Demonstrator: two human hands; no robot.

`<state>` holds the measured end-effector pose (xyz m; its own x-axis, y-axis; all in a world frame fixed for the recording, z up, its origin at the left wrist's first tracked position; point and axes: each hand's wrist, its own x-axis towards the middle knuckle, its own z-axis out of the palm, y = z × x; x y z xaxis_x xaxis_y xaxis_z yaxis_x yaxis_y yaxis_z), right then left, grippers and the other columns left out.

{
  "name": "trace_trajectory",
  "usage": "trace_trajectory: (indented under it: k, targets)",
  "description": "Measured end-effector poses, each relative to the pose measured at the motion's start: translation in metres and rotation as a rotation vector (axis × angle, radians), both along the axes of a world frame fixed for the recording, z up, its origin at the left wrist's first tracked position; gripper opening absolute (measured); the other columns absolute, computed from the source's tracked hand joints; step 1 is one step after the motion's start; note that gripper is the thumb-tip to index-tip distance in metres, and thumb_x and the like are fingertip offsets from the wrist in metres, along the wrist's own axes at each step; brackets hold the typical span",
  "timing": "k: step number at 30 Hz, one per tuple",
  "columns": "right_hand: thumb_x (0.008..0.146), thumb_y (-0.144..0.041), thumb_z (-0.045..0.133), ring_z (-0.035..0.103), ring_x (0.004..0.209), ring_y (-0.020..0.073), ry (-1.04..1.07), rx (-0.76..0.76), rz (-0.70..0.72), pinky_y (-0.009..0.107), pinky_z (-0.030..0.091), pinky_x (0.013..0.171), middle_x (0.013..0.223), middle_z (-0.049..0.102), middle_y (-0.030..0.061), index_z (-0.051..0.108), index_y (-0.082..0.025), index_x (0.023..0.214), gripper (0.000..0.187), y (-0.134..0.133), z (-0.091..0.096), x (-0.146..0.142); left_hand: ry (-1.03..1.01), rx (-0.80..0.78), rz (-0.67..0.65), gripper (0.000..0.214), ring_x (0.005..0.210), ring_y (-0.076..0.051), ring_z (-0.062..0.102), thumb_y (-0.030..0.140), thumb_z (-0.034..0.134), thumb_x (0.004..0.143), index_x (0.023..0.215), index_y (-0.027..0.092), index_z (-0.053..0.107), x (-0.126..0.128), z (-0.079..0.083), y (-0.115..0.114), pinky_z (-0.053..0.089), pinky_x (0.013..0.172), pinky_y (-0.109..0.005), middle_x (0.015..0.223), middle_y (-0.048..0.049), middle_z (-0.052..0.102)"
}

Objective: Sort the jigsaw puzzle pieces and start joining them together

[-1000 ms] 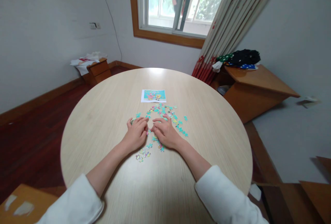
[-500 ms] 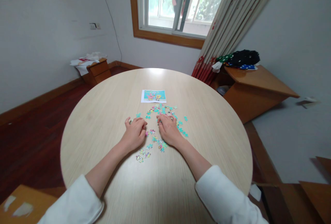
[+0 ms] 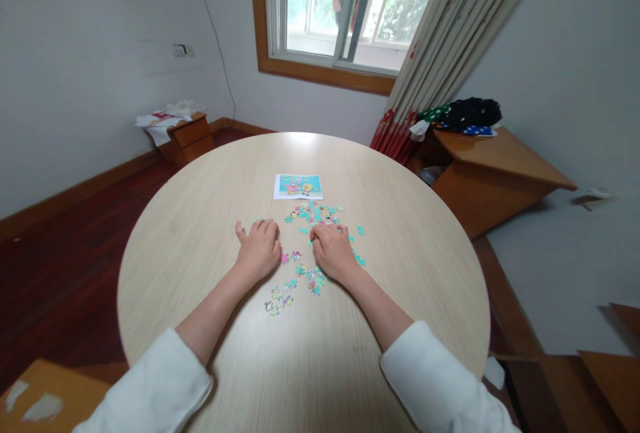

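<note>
My left hand [image 3: 259,248] rests palm down on the round table, its fingers apart. Bits of teal puzzle pieces [image 3: 261,220] show at its fingertips. Among the jigsaw pieces [image 3: 317,213] in the middle lies my right hand [image 3: 332,250], fingers bent and close together; what is under them is hidden. Between the hands are a few pink pieces [image 3: 286,258]. Closer to me sit a mixed cluster [image 3: 315,280] and some pale pieces [image 3: 273,308]. A printed picture card [image 3: 299,186] with a pink and a yellow cartoon figure lies beyond the pieces.
The pale round table [image 3: 200,220] fills the middle of the view. Past it are a window [image 3: 350,13], a curtain [image 3: 425,53], a wooden cabinet [image 3: 500,173] with cloths on it, and a small cabinet [image 3: 193,136] at left.
My left hand has shifted slightly left and its fingers have spread over the teal pieces there. My right hand has moved a little to the right, uncovering some pieces beside it.
</note>
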<state>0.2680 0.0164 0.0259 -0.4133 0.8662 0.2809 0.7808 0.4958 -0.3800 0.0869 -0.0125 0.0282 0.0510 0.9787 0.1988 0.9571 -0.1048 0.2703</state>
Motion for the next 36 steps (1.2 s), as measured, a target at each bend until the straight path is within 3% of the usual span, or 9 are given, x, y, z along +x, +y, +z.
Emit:
trace_trajectory:
  k: [3, 8, 13, 18, 22, 30, 36]
  targets:
    - [0.083, -0.008, 0.038, 0.056, 0.094, 0.0199, -0.011, 0.005, -0.012, 0.037, 0.027, 0.091, 0.092, 0.067, 0.0056, 0.055, -0.020, 0.084, 0.021, 0.000, 0.000, -0.001, -0.012, 0.031, 0.023, 0.028, 0.123, -0.031, 0.048, 0.015, 0.035, 0.084, 0.102, 0.019, 0.057, 0.000, -0.001, 0.004, 0.013, 0.105, -0.072, 0.128, -0.0155, 0.058]
    - [0.083, -0.008, 0.039, 0.056, 0.095, 0.0194, -0.012, 0.040, 0.020, 0.037, 0.026, 0.094, 0.093, 0.067, 0.0052, 0.055, -0.020, 0.086, 0.021, -0.002, -0.002, -0.002, 0.007, 0.019, -0.095, 0.043, 0.134, -0.031, 0.037, 0.020, 0.033, 0.088, 0.126, 0.023, 0.053, 0.013, 0.001, 0.024, 0.009, 0.108, -0.070, 0.145, -0.0111, 0.044]
    - [0.084, -0.008, 0.039, 0.056, 0.097, 0.0191, 0.004, 0.050, 0.029, 0.038, 0.026, 0.095, 0.096, 0.068, 0.0050, 0.057, -0.019, 0.089, 0.022, -0.001, -0.003, 0.000, 0.077, -0.012, -0.155, 0.046, 0.135, -0.034, 0.035, 0.019, 0.034, 0.087, 0.128, 0.022, 0.055, 0.019, 0.001, 0.032, 0.010, 0.106, -0.072, 0.147, -0.0115, 0.042]
    - [0.083, -0.007, 0.039, 0.053, 0.108, 0.0200, 0.019, 0.039, 0.086, 0.040, 0.024, 0.099, 0.107, 0.067, 0.0072, 0.062, -0.019, 0.096, 0.029, 0.000, -0.005, 0.003, 0.090, -0.037, -0.213, 0.049, 0.133, -0.032, 0.040, 0.017, 0.030, 0.089, 0.134, 0.017, 0.051, 0.012, -0.004, 0.014, 0.004, 0.109, -0.071, 0.143, -0.0148, 0.047]
    - [0.082, -0.005, 0.041, 0.051, 0.114, 0.0200, 0.003, 0.044, 0.140, 0.041, 0.022, 0.101, 0.115, 0.064, 0.0076, 0.063, -0.020, 0.104, 0.035, -0.001, -0.006, 0.004, 0.152, -0.058, -0.234, 0.050, 0.136, -0.031, 0.038, 0.022, 0.028, 0.092, 0.139, 0.015, 0.043, 0.012, -0.010, -0.003, 0.000, 0.111, -0.068, 0.145, -0.0169, 0.042]
    - [0.086, -0.008, 0.042, 0.055, 0.087, 0.0199, -0.129, 0.087, 0.051, 0.034, 0.031, 0.080, 0.084, 0.066, 0.0061, 0.063, -0.019, 0.079, 0.024, 0.000, 0.003, 0.008, 0.221, -0.075, -0.258, 0.048, 0.132, -0.029, 0.044, 0.025, 0.025, 0.094, 0.133, 0.008, 0.050, 0.016, -0.005, -0.031, 0.007, 0.115, -0.059, 0.139, -0.0207, 0.050]
    - [0.085, -0.007, 0.045, 0.055, 0.087, 0.0207, -0.205, 0.065, 0.048, 0.034, 0.031, 0.079, 0.084, 0.067, 0.0063, 0.065, -0.017, 0.080, 0.024, -0.002, 0.005, 0.006, 0.208, -0.089, -0.344, 0.044, 0.125, -0.027, 0.051, 0.018, 0.030, 0.091, 0.124, 0.006, 0.056, 0.025, 0.004, -0.042, 0.013, 0.117, -0.051, 0.130, -0.0207, 0.057]
